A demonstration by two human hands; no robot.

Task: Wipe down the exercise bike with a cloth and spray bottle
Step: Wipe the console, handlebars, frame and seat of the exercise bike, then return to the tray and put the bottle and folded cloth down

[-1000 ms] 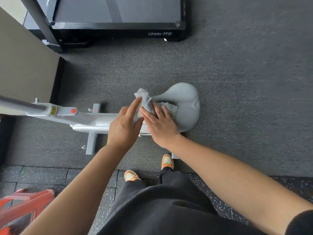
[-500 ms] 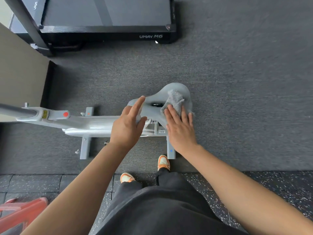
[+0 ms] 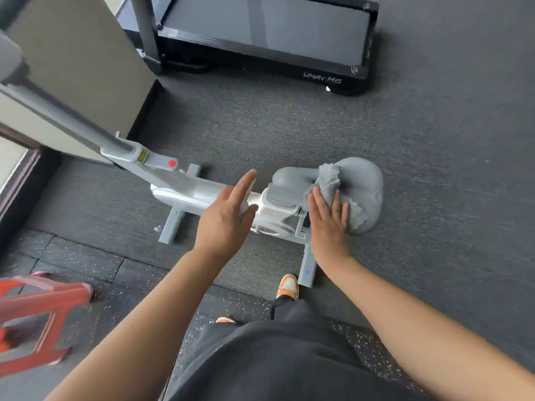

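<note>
The grey exercise bike [image 3: 191, 195] stands on dark carpet below me, its grey saddle [image 3: 366, 183] at the right. A grey fluffy cloth [image 3: 328, 179] lies over the saddle's near side. My right hand [image 3: 328, 224] presses flat on the cloth, fingers stretched out and pointing away from me. My left hand [image 3: 228, 215] hovers over the frame just left of the saddle's nose, fingers apart and holding nothing. No spray bottle is in view.
A black treadmill [image 3: 260, 33] stands at the back. A beige wall panel [image 3: 78, 53] is at the left. A red plastic stool [image 3: 37, 316] sits at the lower left. My orange shoes [image 3: 288, 286] stand close to the bike's rear foot [image 3: 307, 266].
My right hand has slid the cloth toward the near right side of the saddle. My left hand has lifted off the saddle's nose. The view has tilted and swung.
</note>
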